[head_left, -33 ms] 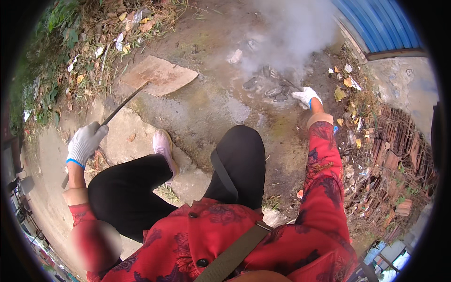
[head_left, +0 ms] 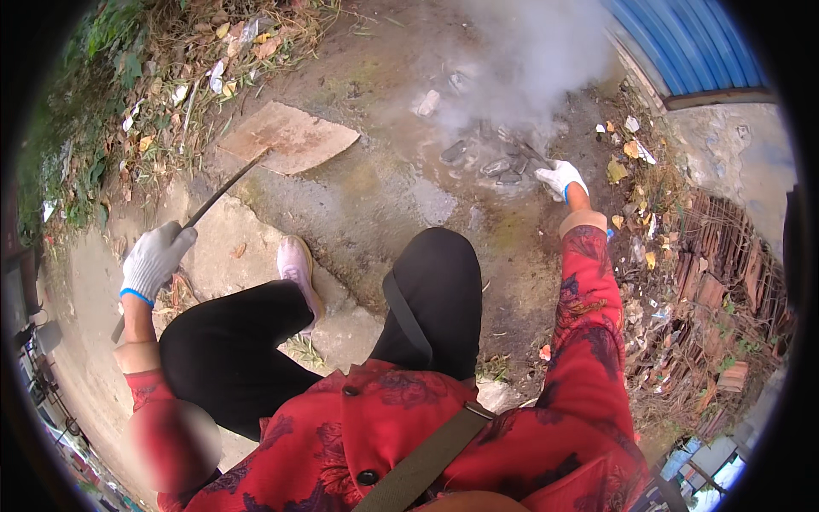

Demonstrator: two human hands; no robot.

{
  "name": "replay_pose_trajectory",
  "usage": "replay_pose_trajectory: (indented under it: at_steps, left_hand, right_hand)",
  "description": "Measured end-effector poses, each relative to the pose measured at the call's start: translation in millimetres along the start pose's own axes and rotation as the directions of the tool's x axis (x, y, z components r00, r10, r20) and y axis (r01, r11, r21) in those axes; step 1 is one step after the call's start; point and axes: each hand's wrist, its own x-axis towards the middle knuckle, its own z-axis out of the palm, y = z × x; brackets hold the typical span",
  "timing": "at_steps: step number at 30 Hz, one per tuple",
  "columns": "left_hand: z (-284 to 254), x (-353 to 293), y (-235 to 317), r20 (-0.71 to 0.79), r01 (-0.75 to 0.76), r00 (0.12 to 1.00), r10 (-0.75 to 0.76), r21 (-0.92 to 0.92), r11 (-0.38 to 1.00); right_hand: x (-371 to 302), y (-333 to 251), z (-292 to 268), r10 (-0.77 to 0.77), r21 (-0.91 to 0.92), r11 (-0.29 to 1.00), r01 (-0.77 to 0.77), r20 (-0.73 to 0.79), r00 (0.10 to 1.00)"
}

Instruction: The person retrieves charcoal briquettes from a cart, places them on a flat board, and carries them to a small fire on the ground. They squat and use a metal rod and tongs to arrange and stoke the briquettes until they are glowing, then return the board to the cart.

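Observation:
In its white knit glove with a blue cuff, my left hand (head_left: 154,260) is closed round the long dark handle of a shovel (head_left: 223,189). The handle slants forward to a flat, rusty brown blade (head_left: 294,136) lying on the ground. My right hand (head_left: 563,178), gloved the same way, is stretched forward and grips a thin dark metal tool (head_left: 536,155). The tool's far end lies among dark grey lumps (head_left: 496,166) in wet ash. Smoke or steam (head_left: 537,60) hides part of that end, so its shape cannot be made out.
A pale lump (head_left: 428,103) sits left of the smoke. Leaves and litter (head_left: 217,77) line the far left. Stacked reddish tiles (head_left: 721,256) and a wall (head_left: 725,141) below blue corrugated sheeting (head_left: 691,43) stand at the right. My pink shoe (head_left: 296,264) rests on a concrete slab (head_left: 217,235).
My right hand has shifted slightly right with the thin dark tool, whose far end has moved a little over the lumps. The left hand and the shovel have stayed in place.

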Motion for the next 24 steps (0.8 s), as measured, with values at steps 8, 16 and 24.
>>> replay_pose_trajectory:
  at_steps: [8,16,24]
  left_hand:
    - [-0.3,0.2,0.3,-0.019,0.000,1.000,0.000,0.005,1.000]
    - [-0.8,-1.1,1.4,0.018,0.022,1.000,-0.022,-0.013,1.000]
    - [0.9,-0.4,0.9,-0.029,-0.028,0.999,0.029,0.038,0.999]
  right_hand:
    - [14.5,-4.5,62.6,-0.219,-0.353,0.932,0.079,-0.377,0.900]
    - [-22.9,-11.0,57.5,-0.160,-0.579,0.815,-0.026,-0.267,0.950]
    - [24.4,-82.0,90.6,-0.480,-0.194,0.876,0.442,-0.249,0.841]
